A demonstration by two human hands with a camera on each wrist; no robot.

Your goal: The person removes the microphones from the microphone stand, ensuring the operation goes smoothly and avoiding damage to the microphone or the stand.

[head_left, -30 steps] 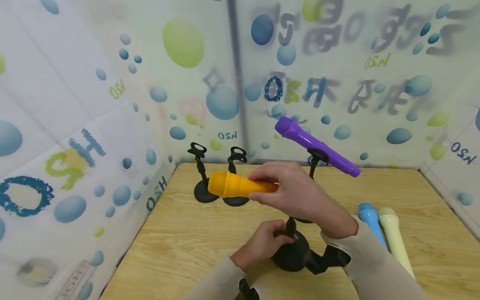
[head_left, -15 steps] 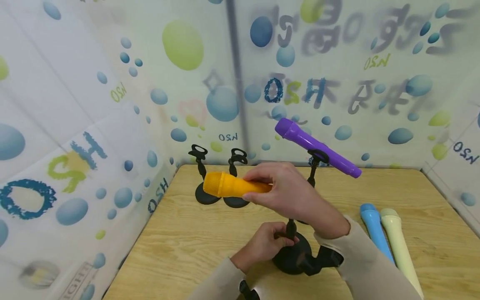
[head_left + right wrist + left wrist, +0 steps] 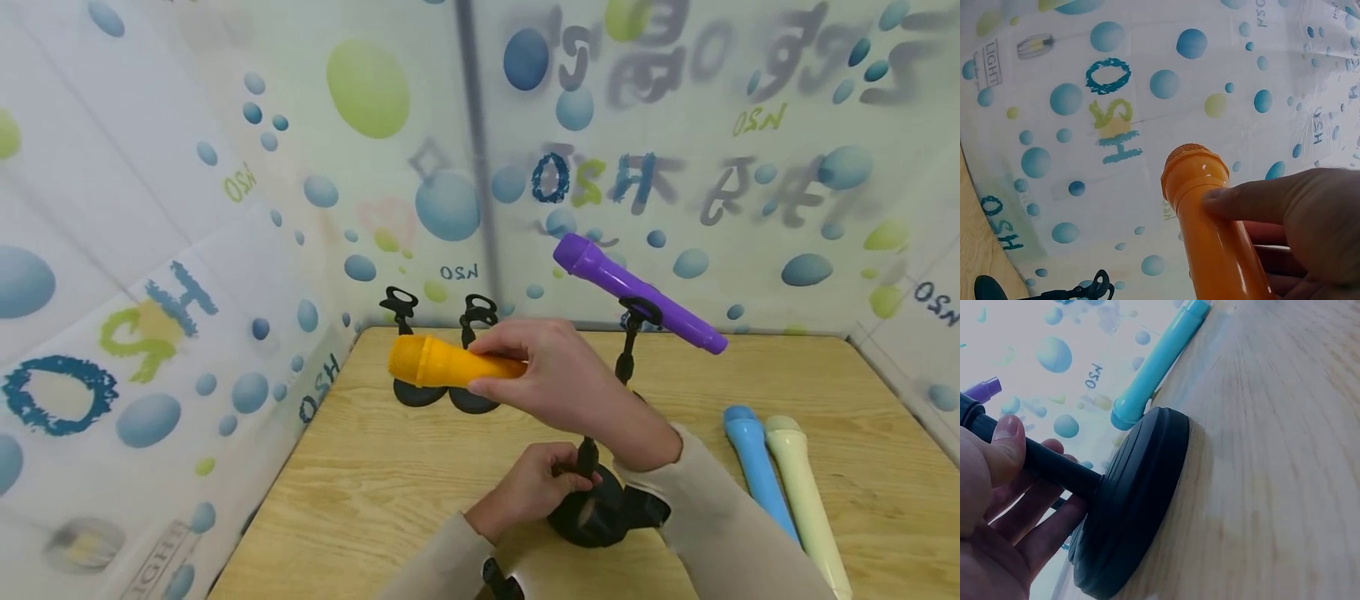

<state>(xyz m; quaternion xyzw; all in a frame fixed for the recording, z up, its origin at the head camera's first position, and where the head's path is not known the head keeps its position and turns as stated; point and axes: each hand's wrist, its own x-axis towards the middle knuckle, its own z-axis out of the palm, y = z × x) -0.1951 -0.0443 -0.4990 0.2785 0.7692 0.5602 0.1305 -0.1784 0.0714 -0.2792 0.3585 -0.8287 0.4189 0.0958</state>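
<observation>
Microphones, head view, 4: one orange microphone [image 3: 442,364], just left of centre; one purple microphone [image 3: 645,296], right of centre; one blue microphone [image 3: 759,467] and one pale-yellow microphone [image 3: 804,500], both lower right. Black stands, 4: first stand [image 3: 417,396] and second stand [image 3: 474,403], left of centre; third stand [image 3: 626,362], right of centre; fourth stand [image 3: 587,521], lower centre. Hands, 2: left hand [image 3: 531,486], lower centre; right hand [image 3: 558,383], centre. Wooden tabletop [image 3: 352,475], 1, lower half.

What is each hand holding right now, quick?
Left hand: closed, holding a black stand by its stem.
Right hand: closed, holding the orange microphone.
</observation>
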